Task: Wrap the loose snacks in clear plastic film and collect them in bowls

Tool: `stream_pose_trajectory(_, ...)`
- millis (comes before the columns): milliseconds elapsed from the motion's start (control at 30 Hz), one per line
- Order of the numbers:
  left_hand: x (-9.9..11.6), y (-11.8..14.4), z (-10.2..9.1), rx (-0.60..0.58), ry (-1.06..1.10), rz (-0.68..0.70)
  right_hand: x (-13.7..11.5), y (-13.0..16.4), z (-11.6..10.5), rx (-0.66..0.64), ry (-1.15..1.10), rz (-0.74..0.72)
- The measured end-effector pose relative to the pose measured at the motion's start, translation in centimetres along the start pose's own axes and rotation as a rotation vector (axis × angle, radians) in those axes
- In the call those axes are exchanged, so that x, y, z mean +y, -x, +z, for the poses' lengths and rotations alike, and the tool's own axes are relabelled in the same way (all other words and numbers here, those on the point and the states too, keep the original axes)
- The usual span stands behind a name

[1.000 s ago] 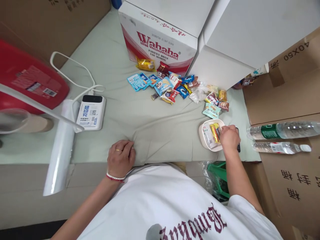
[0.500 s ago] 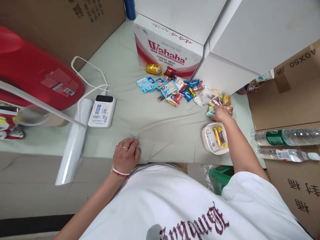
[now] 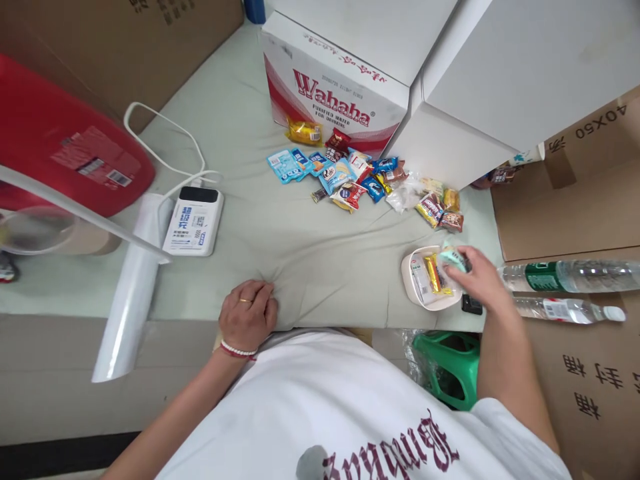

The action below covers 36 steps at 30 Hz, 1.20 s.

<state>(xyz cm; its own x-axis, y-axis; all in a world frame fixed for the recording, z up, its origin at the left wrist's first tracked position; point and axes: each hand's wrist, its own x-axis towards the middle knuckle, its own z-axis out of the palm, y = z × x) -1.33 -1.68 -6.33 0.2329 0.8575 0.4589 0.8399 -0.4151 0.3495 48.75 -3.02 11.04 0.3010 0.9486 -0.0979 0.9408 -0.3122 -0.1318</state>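
My right hand pinches a mint-green snack packet over the right rim of a small white container. Inside that container lie a yellow-wrapped snack and a whitish packet. Near the table's front edge rests my left hand, its fingers curled in with nothing visible in them. Beyond the container several wrapped snacks are spread out, among them a brown-and-yellow packet, a small brown packet and a light blue packet.
A Wahaha carton and white boxes stand behind the snacks. Two plastic bottles lie at right. On the left are a power bank with a white cable, a plastic roll and a red jug. A green stool stands below.
My right hand has lifted the mint-green packet from the snack pile and carried it toward me, to the container. My left hand stays in place. The view has shifted slightly.
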Motion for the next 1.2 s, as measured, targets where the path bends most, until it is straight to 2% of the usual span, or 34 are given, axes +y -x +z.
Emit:
stream_pose_trajectory(67,0.0,0.0,0.0,0.011,0.007,0.014,-0.9,2.0,2.8,-0.051,0.122,0.039)
stream_pose_trajectory(133,0.0,0.0,0.0,0.024,0.007,0.039,-1.6,2.8,4.6,-0.118,0.230,0.048)
stream_pose_trajectory(167,0.0,-0.1,-0.1,0.028,0.002,0.054,-1.6,2.7,4.7,-0.154,0.245,0.030)
stream_pose_trajectory(233,0.0,-0.1,-0.2,0.037,-0.012,0.078,-1.4,1.1,3.4,-0.168,0.185,-0.040)
stream_pose_trajectory(333,0.0,-0.2,-0.2,0.059,-0.026,0.092,-1.0,-4.4,-0.3,-0.002,0.017,-0.130)
stream_pose_trajectory(433,0.1,-0.1,-0.1,0.060,-0.023,0.076,-2.3,-12.2,-2.0,0.163,-0.080,-0.016)
stream_pose_trajectory(500,0.1,-0.2,-0.1,0.043,0.000,0.064,-4.1,-17.1,-1.1,0.226,-0.135,0.031)
stream_pose_trajectory(567,0.0,-0.2,-0.3,0.017,0.049,0.055,-5.9,-20.6,0.5,0.224,-0.181,0.025)
stream_pose_trajectory(633,-0.1,-0.3,-0.8,-0.020,0.126,0.031,-7.3,-22.4,2.0,0.185,-0.237,0.024)
stream_pose_trajectory(700,-0.1,-0.2,-1.7,-0.048,0.222,-0.025,-7.7,-22.8,2.5,0.158,-0.313,0.049)
stream_pose_trajectory(800,0.4,-0.2,-3.5,-0.017,0.328,-0.179,-7.1,-20.7,1.6,0.185,-0.460,0.091)
stream_pose_trajectory(867,1.5,-0.8,-4.6,0.004,0.396,-0.262,-6.9,-17.5,0.9,0.198,-0.567,0.097)
stream_pose_trajectory(933,3.2,-2.2,-5.3,-0.044,0.537,-0.289,-7.9,-13.1,0.9,0.127,-0.768,0.072)
stream_pose_trajectory(967,4.3,-3.3,-5.4,-0.093,0.644,-0.284,-8.9,-10.6,1.2,0.036,-0.970,0.047)
stream_pose_trajectory(1000,5.6,-4.6,-5.2,-0.155,0.748,-0.300,-10.1,-8.1,1.8,-0.082,-1.172,0.033)
stream_pose_trajectory(1067,8.1,-7.4,-4.4,-0.226,0.884,-0.341,-13.2,-3.4,3.5,-0.272,-1.389,0.037)
stream_pose_trajectory(1133,10.1,-9.9,-2.9,-0.272,0.985,-0.321,-16.2,0.4,5.2,-0.399,-1.447,0.040)
stream_pose_trajectory(1200,11.1,-11.4,-1.2,-0.297,1.037,-0.293,-18.3,2.6,6.6,-0.465,-1.471,0.035)
